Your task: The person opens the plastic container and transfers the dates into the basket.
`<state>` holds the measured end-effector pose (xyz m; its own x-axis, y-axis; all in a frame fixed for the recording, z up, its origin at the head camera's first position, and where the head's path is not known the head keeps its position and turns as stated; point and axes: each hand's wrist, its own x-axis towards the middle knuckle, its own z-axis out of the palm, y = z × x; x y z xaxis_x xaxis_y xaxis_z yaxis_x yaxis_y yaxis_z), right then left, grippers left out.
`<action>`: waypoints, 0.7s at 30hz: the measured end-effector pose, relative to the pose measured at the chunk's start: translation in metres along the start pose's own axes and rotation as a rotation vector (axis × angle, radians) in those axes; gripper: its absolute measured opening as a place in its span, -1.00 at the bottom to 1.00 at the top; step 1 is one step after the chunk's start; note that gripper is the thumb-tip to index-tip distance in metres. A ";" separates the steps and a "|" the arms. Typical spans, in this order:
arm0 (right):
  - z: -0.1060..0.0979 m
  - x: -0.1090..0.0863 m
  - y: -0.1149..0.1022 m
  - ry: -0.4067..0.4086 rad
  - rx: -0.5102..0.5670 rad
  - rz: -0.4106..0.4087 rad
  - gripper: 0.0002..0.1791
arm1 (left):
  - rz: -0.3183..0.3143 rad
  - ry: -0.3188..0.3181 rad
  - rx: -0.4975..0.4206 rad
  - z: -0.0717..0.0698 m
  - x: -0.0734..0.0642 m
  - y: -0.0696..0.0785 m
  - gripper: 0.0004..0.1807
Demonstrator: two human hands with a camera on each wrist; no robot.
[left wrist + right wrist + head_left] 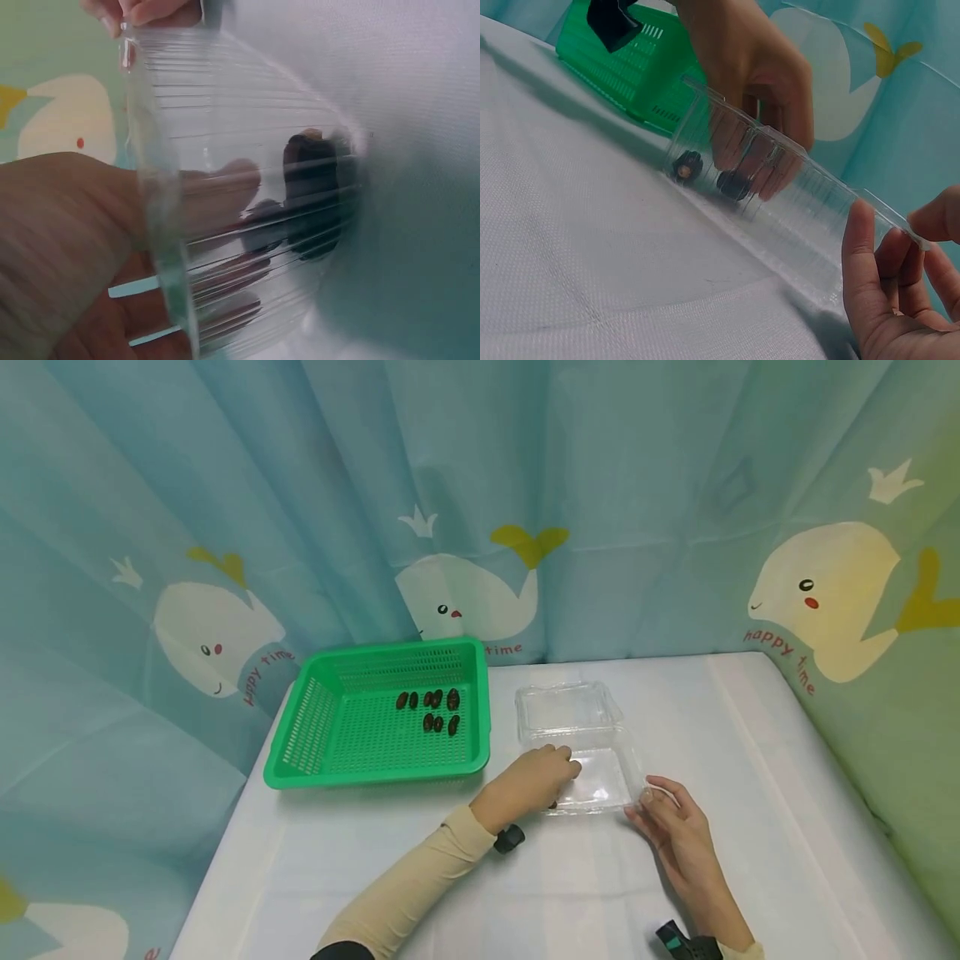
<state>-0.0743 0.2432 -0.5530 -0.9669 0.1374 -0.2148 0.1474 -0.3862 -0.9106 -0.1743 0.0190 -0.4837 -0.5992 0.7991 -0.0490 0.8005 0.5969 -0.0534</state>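
A hinged clear plastic box (603, 772) lies on the table with its lid (566, 708) folded back. My left hand (528, 783) reaches down into its left part. In the right wrist view, the left thumb and fingers pinch a dark brown date (733, 184) low inside the box. Another date (686, 166) rests in the near left corner, also seen through the ribbed wall as a dark date (311, 191) in the left wrist view. My right hand (678, 831) pinches the rim at the near right corner between thumb and fingers.
Left of the box stands a green perforated basket (375, 777) with several dates (453, 699) inside, toward its right side. A white cloth (750, 760) covers the table. A whale-print curtain (637, 527) hangs right behind the table's back edge.
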 end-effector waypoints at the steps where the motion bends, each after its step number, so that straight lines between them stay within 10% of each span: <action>1: 0.000 0.000 0.000 0.000 -0.002 -0.002 -0.67 | -0.007 0.001 -0.007 0.000 0.001 0.000 -0.83; 21: 0.001 0.001 -0.002 0.013 -0.040 0.014 -0.65 | -0.047 0.082 -0.026 0.012 0.010 -0.001 -0.89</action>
<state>-0.0753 0.2431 -0.5514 -0.9620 0.1445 -0.2315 0.1689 -0.3511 -0.9210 -0.1806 0.0255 -0.4964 -0.6334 0.7730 0.0351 0.7726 0.6343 -0.0282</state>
